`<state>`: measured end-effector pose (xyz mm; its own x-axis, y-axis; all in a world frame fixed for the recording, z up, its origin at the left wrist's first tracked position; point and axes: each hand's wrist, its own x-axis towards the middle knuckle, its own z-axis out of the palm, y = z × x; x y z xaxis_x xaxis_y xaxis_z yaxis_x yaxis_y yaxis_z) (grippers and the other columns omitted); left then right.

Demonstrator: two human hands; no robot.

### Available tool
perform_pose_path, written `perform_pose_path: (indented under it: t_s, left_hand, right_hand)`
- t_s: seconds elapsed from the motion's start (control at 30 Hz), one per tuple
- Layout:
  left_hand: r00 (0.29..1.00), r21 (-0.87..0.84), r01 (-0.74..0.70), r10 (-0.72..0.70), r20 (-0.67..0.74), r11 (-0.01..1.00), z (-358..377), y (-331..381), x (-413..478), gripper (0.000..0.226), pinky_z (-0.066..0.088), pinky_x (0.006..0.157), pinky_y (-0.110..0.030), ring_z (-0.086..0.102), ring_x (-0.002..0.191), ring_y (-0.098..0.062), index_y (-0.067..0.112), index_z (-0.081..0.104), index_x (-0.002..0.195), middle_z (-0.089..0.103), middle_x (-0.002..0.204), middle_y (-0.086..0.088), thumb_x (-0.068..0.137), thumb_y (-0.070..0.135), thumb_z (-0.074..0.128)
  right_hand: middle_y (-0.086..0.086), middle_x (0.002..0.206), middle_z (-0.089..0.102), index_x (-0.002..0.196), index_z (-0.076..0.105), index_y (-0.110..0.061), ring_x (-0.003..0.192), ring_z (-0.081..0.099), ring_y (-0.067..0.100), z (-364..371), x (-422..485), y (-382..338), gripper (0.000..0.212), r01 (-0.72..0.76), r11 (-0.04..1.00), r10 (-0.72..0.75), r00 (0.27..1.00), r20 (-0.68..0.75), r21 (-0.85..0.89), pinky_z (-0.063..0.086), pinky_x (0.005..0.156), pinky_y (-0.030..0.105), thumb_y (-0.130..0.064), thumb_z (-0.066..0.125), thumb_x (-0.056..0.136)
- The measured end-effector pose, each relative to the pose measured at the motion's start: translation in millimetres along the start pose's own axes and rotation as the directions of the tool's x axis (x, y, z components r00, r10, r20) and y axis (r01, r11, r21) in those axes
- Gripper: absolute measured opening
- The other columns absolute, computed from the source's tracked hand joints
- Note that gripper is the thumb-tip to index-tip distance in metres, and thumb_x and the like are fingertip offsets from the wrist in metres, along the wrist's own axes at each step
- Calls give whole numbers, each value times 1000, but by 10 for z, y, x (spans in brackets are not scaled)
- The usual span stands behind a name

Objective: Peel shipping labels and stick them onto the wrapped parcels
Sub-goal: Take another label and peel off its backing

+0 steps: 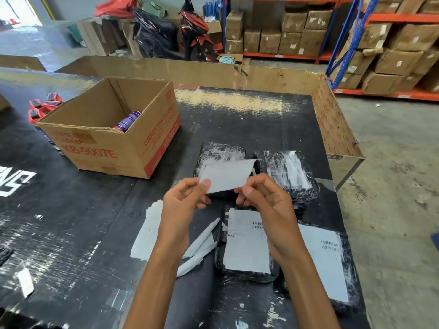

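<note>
A white shipping label (226, 174) is held up above the black table (71, 222), blank side toward me. My left hand (185, 198) pinches its left lower corner and my right hand (263, 198) pinches its right lower edge. Behind it lie two black wrapped parcels without labels, one (221, 150) partly hidden by the label, the other (292, 174) to its right. Nearer me, two wrapped parcels carry white labels with barcodes: one (247, 243) under my right wrist, one (325, 262) at the right edge. A stack of labels (147, 233) lies under my left forearm.
Peeled backing strips (202, 245) lie beside the label stack. An open cardboard box (107, 129) with a purple spray can (127, 122) stands at left, red tape dispensers (40, 108) behind it. A cardboard wall (332, 119) edges the table. Shelves of boxes (392, 51) stand beyond.
</note>
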<state>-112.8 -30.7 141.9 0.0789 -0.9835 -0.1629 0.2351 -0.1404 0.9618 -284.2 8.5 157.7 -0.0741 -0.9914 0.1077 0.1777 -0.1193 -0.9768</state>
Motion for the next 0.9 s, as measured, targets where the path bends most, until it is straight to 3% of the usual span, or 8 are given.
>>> perform_pose_path:
  t_s: [0.1, 0.2, 0.3, 0.43, 0.63, 0.77, 0.9]
  left_hand:
    - [999, 95, 33, -34, 6, 995, 70, -53, -40, 32, 48, 69, -25, 62, 74, -16, 11, 66, 116, 70, 80, -1, 88, 21, 76]
    - [988, 289, -142, 152, -13, 947, 138, -79, -127, 38, 50, 77, -22, 64, 91, -12, 28, 63, 121, 70, 105, 2, 87, 26, 78]
    - [925, 378, -381, 357, 134, 844, 157, 16, -233, 22, 47, 85, -17, 64, 100, -8, 30, 71, 116, 72, 111, 12, 96, 21, 68]
    - [864, 389, -497, 400, 306, 776, 186, 96, -306, 22, 45, 88, -11, 64, 112, -15, 26, 77, 111, 76, 108, 12, 100, 27, 58]
    - [885, 335, -442, 343, 316, 832, 159, 47, -324, 25, 48, 86, -16, 67, 108, -19, 27, 79, 110, 79, 102, 10, 99, 35, 58]
    - [888, 316, -422, 316, 334, 850, 147, 109, -364, 21, 51, 87, -20, 67, 105, -18, 29, 80, 105, 79, 99, 12, 95, 40, 65]
    - [894, 345, -428, 333, 301, 836, 122, 122, -345, 16, 51, 82, -17, 70, 98, -16, 26, 82, 96, 79, 93, 10, 89, 32, 69]
  right_hand:
    - [10, 83, 65, 92, 63, -6, 76, 62, 14, -3, -6, 10, 5, 57, 998, -57, 998, 3, 11, 51, 78, 22, -9, 61, 96]
    - [22, 85, 62, 94, 61, 0, 78, 62, 16, -11, -13, 9, 10, 90, 996, -90, 996, -3, 10, 52, 80, 25, -10, 60, 94]
    - [25, 87, 61, 91, 62, -3, 78, 61, 21, -15, -28, -5, 8, 115, 992, -116, 993, 0, -56, 52, 80, 30, -11, 61, 93]
    - [13, 84, 63, 88, 65, -12, 81, 59, 34, -19, -49, 5, 7, 175, 962, -173, 985, 25, -210, 52, 78, 45, -9, 64, 95]
    - [-4, 80, 58, 83, 67, -21, 77, 53, 17, -11, -78, -19, 15, 279, 774, -338, 941, 2, -568, 43, 70, 23, -9, 70, 91]
    - [-11, 81, 57, 85, 66, -28, 79, 54, 15, -21, -105, -20, 7, 292, 686, -371, 928, 25, -667, 46, 74, 35, -24, 66, 91]
    - [-16, 84, 57, 87, 65, -30, 79, 55, 12, -2, -113, -40, 5, 319, 656, -372, 925, 76, -684, 45, 74, 34, -28, 65, 92]
